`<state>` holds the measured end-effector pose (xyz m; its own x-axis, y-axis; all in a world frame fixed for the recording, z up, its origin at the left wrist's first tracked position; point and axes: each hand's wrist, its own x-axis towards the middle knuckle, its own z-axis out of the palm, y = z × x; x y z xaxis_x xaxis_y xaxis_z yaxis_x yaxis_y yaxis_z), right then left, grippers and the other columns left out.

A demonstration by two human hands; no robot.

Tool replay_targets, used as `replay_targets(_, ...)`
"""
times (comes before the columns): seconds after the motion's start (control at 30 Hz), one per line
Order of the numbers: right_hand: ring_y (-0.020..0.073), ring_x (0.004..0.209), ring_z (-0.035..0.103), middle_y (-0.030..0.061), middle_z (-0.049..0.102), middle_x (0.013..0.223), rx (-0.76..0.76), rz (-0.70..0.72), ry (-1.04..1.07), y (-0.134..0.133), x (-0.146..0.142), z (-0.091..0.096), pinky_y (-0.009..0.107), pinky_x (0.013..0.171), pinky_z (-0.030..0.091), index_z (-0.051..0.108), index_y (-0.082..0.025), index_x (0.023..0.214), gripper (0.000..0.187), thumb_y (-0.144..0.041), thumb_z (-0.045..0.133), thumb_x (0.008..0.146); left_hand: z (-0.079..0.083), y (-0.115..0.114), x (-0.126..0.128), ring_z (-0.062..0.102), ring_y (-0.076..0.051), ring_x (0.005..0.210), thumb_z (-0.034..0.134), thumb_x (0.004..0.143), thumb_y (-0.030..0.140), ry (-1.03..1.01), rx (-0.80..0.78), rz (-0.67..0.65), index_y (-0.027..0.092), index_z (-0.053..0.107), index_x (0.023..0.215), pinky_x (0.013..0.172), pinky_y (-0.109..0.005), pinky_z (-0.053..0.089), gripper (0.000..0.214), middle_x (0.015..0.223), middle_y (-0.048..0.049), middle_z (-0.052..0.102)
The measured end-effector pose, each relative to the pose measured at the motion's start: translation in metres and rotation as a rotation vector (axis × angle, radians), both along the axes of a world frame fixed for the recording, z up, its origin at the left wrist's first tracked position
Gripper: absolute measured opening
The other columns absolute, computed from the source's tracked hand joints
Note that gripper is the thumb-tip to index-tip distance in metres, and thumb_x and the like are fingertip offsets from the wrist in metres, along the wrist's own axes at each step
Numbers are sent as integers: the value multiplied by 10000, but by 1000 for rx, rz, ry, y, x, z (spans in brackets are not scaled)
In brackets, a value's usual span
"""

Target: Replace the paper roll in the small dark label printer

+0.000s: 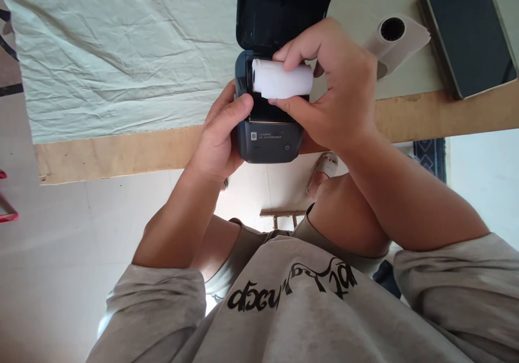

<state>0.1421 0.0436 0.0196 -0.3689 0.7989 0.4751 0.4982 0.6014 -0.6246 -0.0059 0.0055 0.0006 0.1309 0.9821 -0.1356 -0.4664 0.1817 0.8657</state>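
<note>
A small dark printer (270,139) stands at the table's near edge with its lid (279,6) swung open toward the back. My right hand (336,90) pinches a white paper roll (281,80) between thumb and fingers, holding it over the printer's open bay. My left hand (221,133) wraps around the printer's left side, thumb lying on its top edge, steadying it.
A second paper roll (392,36) with a loose tail lies to the right of the printer. A dark tablet (470,31) rests at the far right. A pale wrinkled cloth (121,49) covers the table's left part. The wooden table edge (113,155) runs across.
</note>
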Motion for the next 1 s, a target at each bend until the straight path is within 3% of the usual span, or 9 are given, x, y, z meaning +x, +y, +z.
replay_targets(0.13,111,839,597,-32,644,872,32,41,34,4,-1,-8,259,712,473,536,-210,743,34,-192,564,739,0,0,-2,432,-221,1233,355,873,225,65,30,-37,149,476,1060,1017,-413,394,236,963,-33,598)
replay_targets(0.37,116,773,573,-18,614,761,154,94,67,-5,2,-10,288,718,452,551,-177,677,68,-214,566,733,-5,1,-6,396,-228,1264,301,887,267,80,101,-72,125,475,959,1049,-427,352,237,926,-42,581)
replay_targets(0.47,116,779,558,-30,621,801,160,173,20,-11,6,-10,312,742,420,558,-193,687,44,-205,579,724,-7,0,-7,452,-243,1211,400,841,307,124,166,-84,138,454,1036,1028,-444,363,264,901,-19,556)
replay_targets(0.63,135,814,532,-33,622,849,148,265,12,-12,14,-13,347,769,387,578,-235,739,117,-351,584,725,-13,0,-10,582,-192,1007,552,730,175,188,226,-92,180,350,1209,947,-449,427,520,966,9,527)
replay_targets(0.7,130,788,519,-13,579,794,148,217,175,-10,17,-14,329,746,403,548,-217,745,169,-386,546,736,-17,1,-12,581,-204,998,577,715,210,205,246,-84,176,341,1228,928,-465,435,565,1002,-5,519)
replay_targets(0.77,117,768,494,3,513,808,111,54,342,-7,19,-14,296,699,401,521,-210,801,138,-339,492,762,-20,3,-13,559,-239,1039,603,693,275,260,256,-80,189,332,1241,913,-481,439,617,1048,-16,508)
replay_targets(0.87,118,881,495,7,473,1026,4,-122,424,-4,21,-15,265,703,401,482,-228,1007,285,-229,491,722,-20,3,-14,526,-281,1091,613,678,362,361,244,-100,201,313,1260,897,-489,446,675,1104,-29,494)
replay_targets(0.93,136,1031,486,-10,442,1181,-47,-59,423,-3,22,-16,265,762,407,427,-253,1132,436,-220,495,702,-19,3,-14,527,-292,1090,613,682,388,378,244,-110,188,305,1268,889,-487,452,691,1102,-41,498)
replay_targets(1.0,144,1085,474,-27,438,1204,-61,19,459,-3,23,-15,273,789,405,419,-276,1159,432,-259,475,731,-19,3,-14,543,-283,1063,622,685,382,356,243,-105,180,309,1269,879,-478,463,693,1083,-47,506)
